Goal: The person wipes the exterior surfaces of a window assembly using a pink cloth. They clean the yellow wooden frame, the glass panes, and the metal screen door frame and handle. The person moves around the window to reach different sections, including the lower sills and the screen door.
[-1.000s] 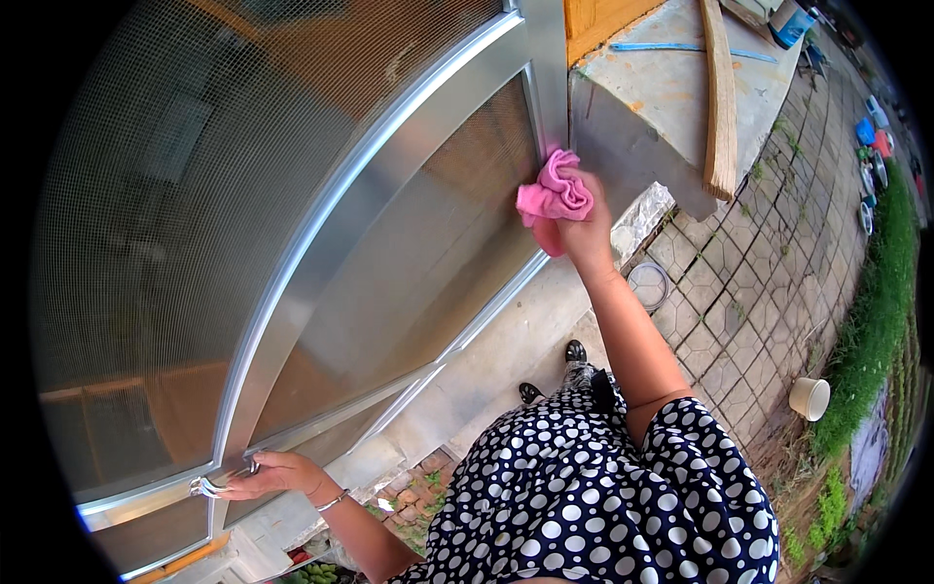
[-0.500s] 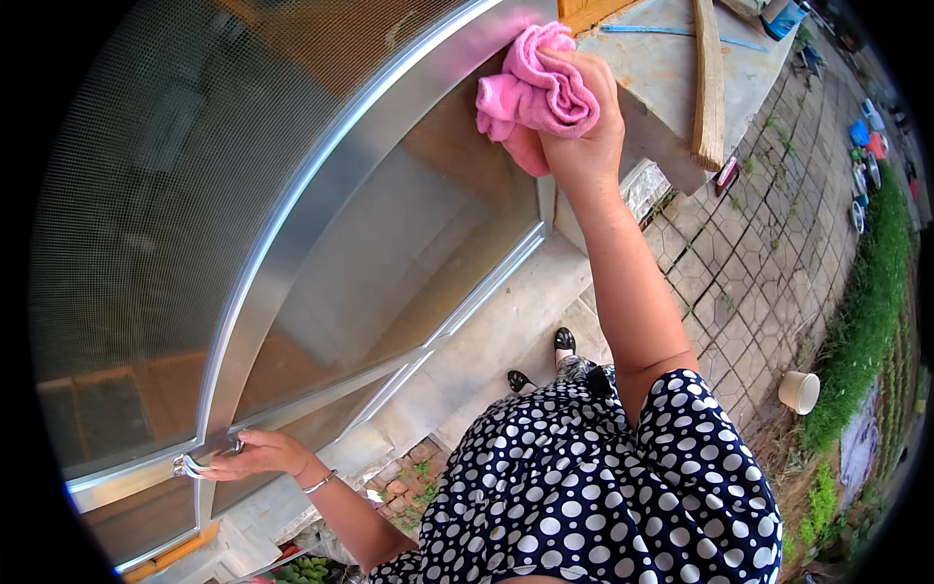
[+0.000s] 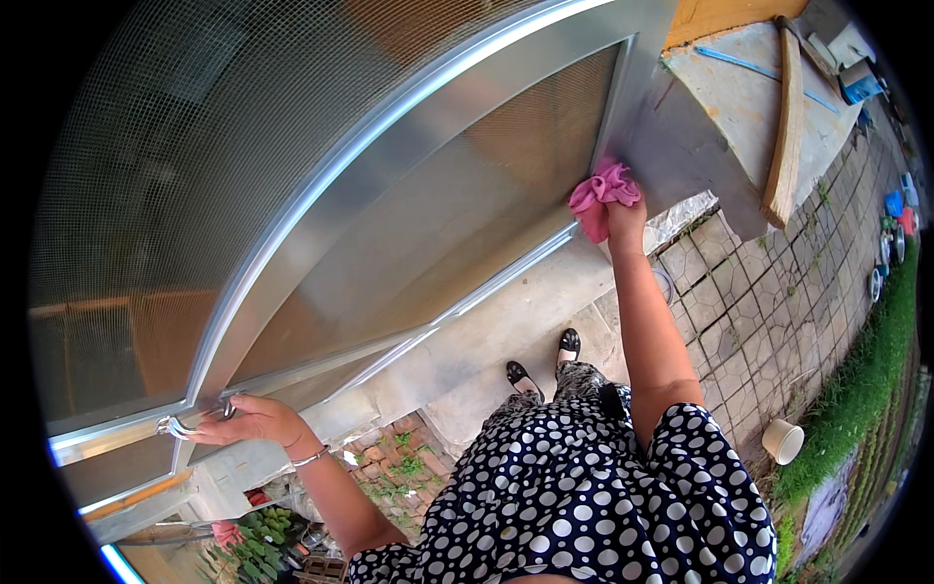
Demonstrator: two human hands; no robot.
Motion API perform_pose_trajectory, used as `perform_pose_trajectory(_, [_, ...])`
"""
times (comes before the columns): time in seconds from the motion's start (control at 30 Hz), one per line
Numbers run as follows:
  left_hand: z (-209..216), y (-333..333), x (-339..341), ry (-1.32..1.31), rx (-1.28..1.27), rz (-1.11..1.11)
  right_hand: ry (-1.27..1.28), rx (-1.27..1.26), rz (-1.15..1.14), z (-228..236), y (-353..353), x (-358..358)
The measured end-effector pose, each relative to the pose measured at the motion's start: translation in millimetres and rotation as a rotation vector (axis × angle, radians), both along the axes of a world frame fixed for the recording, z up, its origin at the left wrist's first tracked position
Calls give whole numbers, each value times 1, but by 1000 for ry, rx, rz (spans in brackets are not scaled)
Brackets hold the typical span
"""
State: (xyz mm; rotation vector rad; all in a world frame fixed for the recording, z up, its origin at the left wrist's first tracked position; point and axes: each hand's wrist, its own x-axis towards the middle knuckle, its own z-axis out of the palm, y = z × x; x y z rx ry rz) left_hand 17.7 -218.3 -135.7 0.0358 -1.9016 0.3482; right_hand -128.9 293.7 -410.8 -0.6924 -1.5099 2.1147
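1. Gripping the bunched pink cloth [image 3: 605, 198], my right hand [image 3: 628, 219] has its fingers closed on it.
2. That cloth is at the right-hand corner of the door panel [image 3: 457, 185], by the metal frame [image 3: 564, 44].
3. My left hand [image 3: 258, 421] curls around the silver handle [image 3: 173, 426].
4. Through the head camera, I see a pale bucket [image 3: 783, 442] near the grass [image 3: 842, 389].

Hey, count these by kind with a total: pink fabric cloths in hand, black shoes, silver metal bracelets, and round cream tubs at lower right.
Crumpled pink fabric cloth, in the right hand: 1
Black shoes: 2
Silver metal bracelet: 1
Round cream tub: 1
Total: 5
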Motion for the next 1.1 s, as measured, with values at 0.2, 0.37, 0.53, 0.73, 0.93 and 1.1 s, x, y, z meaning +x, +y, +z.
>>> perform_pose_trajectory(0.2, [-1,1,2,-34,-23,46,-109,-126,7,-43,4,-4])
perform_pose_trajectory(0.37, [-1,-2,8,-55,-55,60,-141,31,57,-22,8,-4])
perform_pose_trajectory(0.53, [-3,0,4,-44,-3,31,109,71,47,65,5,1])
perform_pose_trajectory(0.73, [2,4,7,-47,-7,42,297,401,-30,178,4,-6])
perform_pose_trajectory(0.93, [8,8,24,-93,2,-83,600,531,17,245,18,-28])
perform_pose_trajectory(1.1, [3,15,49,-242,28,-133,422,777,-204,230,2,-22])
